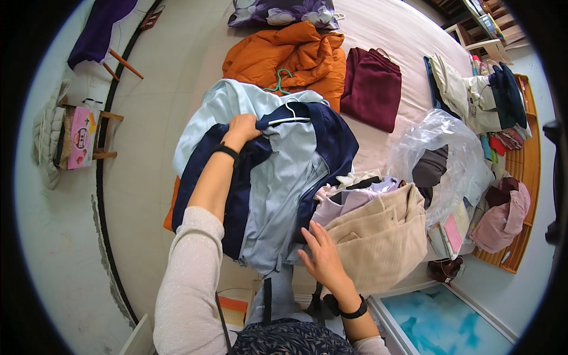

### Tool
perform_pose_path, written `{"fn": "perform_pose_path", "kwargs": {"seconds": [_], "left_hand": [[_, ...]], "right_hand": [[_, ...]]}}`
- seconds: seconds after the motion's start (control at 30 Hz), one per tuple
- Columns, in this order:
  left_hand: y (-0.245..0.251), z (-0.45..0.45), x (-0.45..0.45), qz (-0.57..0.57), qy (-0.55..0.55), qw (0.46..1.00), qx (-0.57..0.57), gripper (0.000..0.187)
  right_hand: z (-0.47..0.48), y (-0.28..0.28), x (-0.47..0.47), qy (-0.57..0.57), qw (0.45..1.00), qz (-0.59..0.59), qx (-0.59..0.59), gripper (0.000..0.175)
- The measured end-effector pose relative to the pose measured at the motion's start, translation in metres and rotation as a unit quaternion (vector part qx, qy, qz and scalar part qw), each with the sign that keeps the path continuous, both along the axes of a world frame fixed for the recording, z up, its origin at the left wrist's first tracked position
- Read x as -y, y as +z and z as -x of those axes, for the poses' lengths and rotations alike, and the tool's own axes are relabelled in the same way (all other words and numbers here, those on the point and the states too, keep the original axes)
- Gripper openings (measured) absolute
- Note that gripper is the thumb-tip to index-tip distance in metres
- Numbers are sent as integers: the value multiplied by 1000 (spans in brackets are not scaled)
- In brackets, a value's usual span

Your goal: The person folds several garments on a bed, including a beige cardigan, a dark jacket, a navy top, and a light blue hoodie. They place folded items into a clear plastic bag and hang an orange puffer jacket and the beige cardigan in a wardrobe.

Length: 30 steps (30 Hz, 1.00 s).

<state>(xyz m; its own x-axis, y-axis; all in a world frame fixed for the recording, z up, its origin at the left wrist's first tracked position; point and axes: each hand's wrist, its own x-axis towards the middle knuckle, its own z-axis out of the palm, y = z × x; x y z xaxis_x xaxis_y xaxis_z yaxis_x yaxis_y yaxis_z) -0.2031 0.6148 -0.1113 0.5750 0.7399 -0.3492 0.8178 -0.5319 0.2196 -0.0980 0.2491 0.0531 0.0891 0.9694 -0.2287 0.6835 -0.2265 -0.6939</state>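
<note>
A navy jacket [208,159] with a striped lining [284,164] lies on the near edge of the bed, on a white hanger [290,119]. My left hand [242,128] grips the jacket's shoulder beside that hanger. With fingers spread, my right hand [323,257] is near the jacket's lower right edge and holds nothing. Just right of it is a beige corduroy garment [377,235], and behind that a pile of lilac clothing [341,206]. Under the jacket's far side is a pale blue garment [235,100] with a green hanger [279,84].
An orange padded jacket [288,57] and folded maroon trousers [372,88] lie on the pink-sheeted bed [377,26]. A clear plastic bag [461,151] holds dark cloth. Folded clothes [479,97] are stacked against the wooden headboard [528,177]. A glass-topped table [443,315] stands near right.
</note>
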Motion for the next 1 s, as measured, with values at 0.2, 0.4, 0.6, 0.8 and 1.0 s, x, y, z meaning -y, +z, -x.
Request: {"fn": "perform_pose_path", "kwargs": {"seconds": [0.2, 0.4, 0.6, 0.8, 1.0], "left_hand": [[68, 75, 83, -88, 27, 987, 134, 22], [213, 147, 193, -119, 4, 971, 206, 39], [290, 151, 263, -67, 10, 981, 183, 49], [316, 153, 280, -166, -7, 973, 159, 45], [350, 192, 288, -192, 83, 961, 181, 39]], "right_hand": [[2, -4, -30, -20, 996, -65, -50, 56], [27, -23, -82, -281, 946, -131, -94, 94], [7, -40, -78, -359, 917, -172, 8, 71], [-48, -30, -66, -237, 957, -162, 39, 50], [-62, 18, -90, -62, 981, -183, -26, 44]]}}
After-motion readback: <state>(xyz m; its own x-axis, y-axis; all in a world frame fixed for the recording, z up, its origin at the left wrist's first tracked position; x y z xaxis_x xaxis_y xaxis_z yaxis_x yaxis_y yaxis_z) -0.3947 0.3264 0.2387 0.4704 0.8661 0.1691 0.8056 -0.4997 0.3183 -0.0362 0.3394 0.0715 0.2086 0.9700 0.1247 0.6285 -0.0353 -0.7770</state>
